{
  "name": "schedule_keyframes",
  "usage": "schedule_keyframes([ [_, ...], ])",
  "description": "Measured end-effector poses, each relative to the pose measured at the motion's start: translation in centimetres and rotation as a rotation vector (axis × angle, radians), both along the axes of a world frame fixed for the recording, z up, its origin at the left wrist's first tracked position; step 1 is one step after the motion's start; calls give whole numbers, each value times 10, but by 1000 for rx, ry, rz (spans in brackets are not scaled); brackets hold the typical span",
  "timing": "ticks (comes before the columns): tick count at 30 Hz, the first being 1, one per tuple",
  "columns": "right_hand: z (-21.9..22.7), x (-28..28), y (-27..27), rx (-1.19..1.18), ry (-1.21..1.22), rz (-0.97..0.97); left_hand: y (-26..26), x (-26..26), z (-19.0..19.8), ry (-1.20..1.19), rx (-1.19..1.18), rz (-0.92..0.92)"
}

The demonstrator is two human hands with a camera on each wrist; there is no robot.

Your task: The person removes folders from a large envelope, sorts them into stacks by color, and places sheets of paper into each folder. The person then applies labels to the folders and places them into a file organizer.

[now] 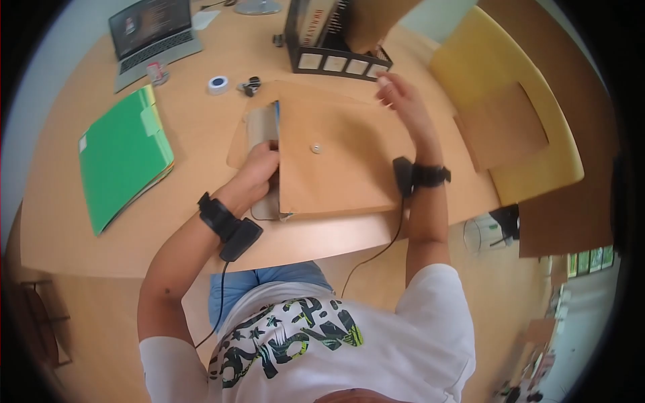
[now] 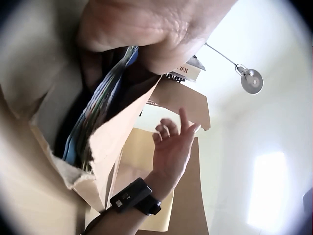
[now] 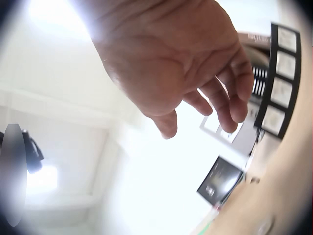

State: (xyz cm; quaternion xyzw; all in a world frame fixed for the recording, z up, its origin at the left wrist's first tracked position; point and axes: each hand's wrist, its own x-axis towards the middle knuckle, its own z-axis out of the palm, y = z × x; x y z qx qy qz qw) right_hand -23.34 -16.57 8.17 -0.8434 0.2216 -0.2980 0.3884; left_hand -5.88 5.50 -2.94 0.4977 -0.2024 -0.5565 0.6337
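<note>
A large brown paper envelope (image 1: 349,154) with a round button lies on the table, its mouth facing left. My left hand (image 1: 259,169) is at that mouth, its fingers partly hidden inside. In the left wrist view, a stack of papers (image 2: 100,103) with blue edges runs between the thumb side and fingers of this hand. The envelope's torn-looking lower corner (image 2: 80,178) shows close by. My right hand (image 1: 406,107) is raised over the envelope's right end, fingers loosely bent and holding nothing; its palm shows in the right wrist view.
Green folders (image 1: 124,158) lie on the left, near a laptop (image 1: 154,40). A roll of white tape (image 1: 218,84) and a small black clip (image 1: 251,86) are beyond the envelope. A black file holder (image 1: 316,62) with books stands at the back. A yellow chair (image 1: 497,67) is at the right.
</note>
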Motion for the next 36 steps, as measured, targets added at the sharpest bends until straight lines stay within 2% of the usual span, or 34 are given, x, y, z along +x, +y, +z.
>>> schedule_keyframes([
  [1,3,-17,-22,-30,25,-170,2,-1,5,38,-12,-11],
  [3,-38,-61,-112,-204,237,-433,6,-3,11,121,-42,-17],
  [4,-41,-77,-116,-70,348,-471,5,0,8,95,-24,-54],
  [6,-46,-100,-109,197,559,-525,4,-5,10,69,-5,-7],
  [7,-56,-108,-104,358,432,-435,4,-7,10,56,9,23],
  [9,-68,-107,-89,418,377,-356,6,-8,11,-16,6,10],
  [12,-67,-105,-71,337,401,-244,3,-4,-4,-50,4,25],
  [15,-82,-109,-75,336,228,-189,2,-4,-6,-46,-14,73],
  [20,-91,-110,-83,385,155,-149,19,12,5,-34,-9,126],
  [27,-98,-113,-91,465,92,-121,69,57,21,74,-59,173],
  [30,-97,-111,-87,501,62,-110,88,65,21,354,-10,216],
  [33,-99,-111,-89,507,70,-105,99,69,7,411,-75,162],
  [36,-95,-109,-86,496,89,-114,104,44,22,269,-178,94],
])
